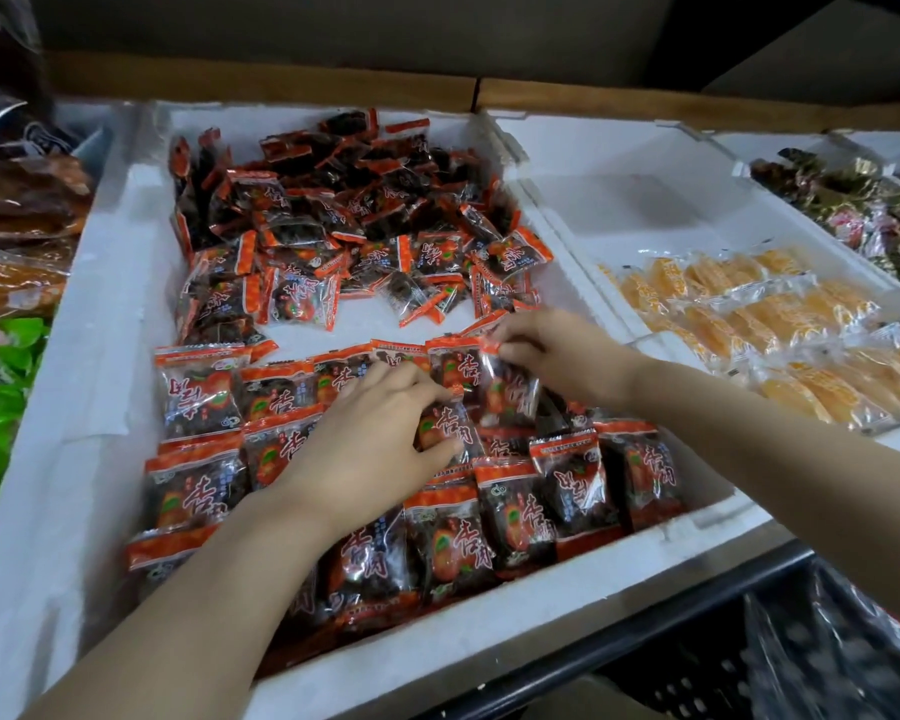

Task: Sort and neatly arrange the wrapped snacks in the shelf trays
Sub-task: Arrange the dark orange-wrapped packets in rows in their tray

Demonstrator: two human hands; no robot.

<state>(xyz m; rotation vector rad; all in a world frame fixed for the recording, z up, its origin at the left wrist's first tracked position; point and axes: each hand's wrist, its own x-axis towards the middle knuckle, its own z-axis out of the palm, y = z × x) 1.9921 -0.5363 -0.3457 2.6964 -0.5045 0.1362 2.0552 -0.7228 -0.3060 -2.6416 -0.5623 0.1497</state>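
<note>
While palm-down, hands (380, 433) (546, 350) (pinch grips) on packets (510, 394)

Both forearms, left hand (370, 433) and right hand (546, 350) are bare.

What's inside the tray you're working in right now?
The tray holds red-and-black packets: a loose pile at the back, overlapping rows in front, bare floor between. The left hand and forearm cover some rows; anything under the top layer is hidden.
</note>
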